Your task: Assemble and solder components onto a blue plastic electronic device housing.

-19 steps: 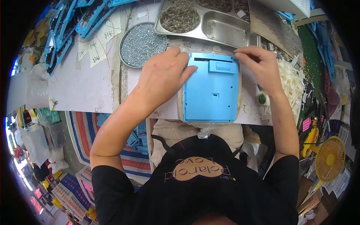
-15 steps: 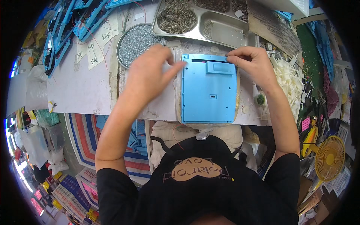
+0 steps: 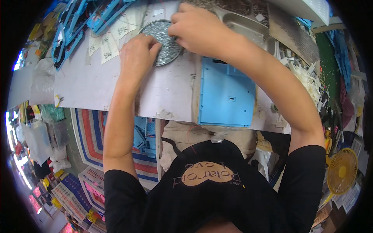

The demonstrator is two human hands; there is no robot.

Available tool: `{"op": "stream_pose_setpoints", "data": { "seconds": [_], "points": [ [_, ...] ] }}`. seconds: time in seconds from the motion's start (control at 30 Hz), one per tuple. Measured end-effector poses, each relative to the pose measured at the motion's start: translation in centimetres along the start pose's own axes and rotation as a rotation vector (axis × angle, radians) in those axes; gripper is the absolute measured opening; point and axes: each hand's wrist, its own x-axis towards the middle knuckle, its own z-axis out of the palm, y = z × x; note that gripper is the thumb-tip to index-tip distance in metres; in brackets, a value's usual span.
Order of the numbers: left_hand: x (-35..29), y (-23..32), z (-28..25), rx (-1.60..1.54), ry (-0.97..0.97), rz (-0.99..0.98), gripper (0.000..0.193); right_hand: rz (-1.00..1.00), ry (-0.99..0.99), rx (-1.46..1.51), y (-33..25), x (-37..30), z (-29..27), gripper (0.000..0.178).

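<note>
A round metal dish (image 3: 168, 59) full of small silvery metal pieces (image 3: 161, 31), perhaps screws, stands on the table ahead of me. My left hand (image 3: 136, 54) is at its left rim, fingers curled and thumb reaching over the pieces. From the right, my right hand (image 3: 198, 29) crosses over to the dish's right side with its fingers bent together. Whatever either hand's fingertips hold is hidden. To the right of the dish lies a flat blue plastic panel (image 3: 225, 97) with small holes and a slot, its upper right part covered by my right forearm.
Behind the dish is a compartmented metal tray (image 3: 244, 27) with small parts. White plastic pieces (image 3: 305, 79) are heaped at the right. Blue plastic frames with thin wires (image 3: 74, 27) pile up at the far left, near paper sheets (image 3: 110, 44). A yellow fan (image 3: 342, 171) stands lower right.
Both hands have left the blue panel's top edge. My left hand moved left to the dish, and my right hand swung left across to it. The whole view shifted slightly.
</note>
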Motion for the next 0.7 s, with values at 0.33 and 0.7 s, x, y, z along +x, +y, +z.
{"op": "stream_pose_setpoints", "data": {
  "seconds": [0.33,0.7],
  "points": [
    [-0.2,-1.6,0.8,0.067,0.136,0.026,0.027,-0.071,-0.213,-0.185,-0.1,4.2,3.8,0.011],
    [-4.9,11.8,-0.8,-0.523,0.012,0.343,0.008,0.113,0.105,0.083,2.2,2.9,2.9,0.020]
  ]
}}
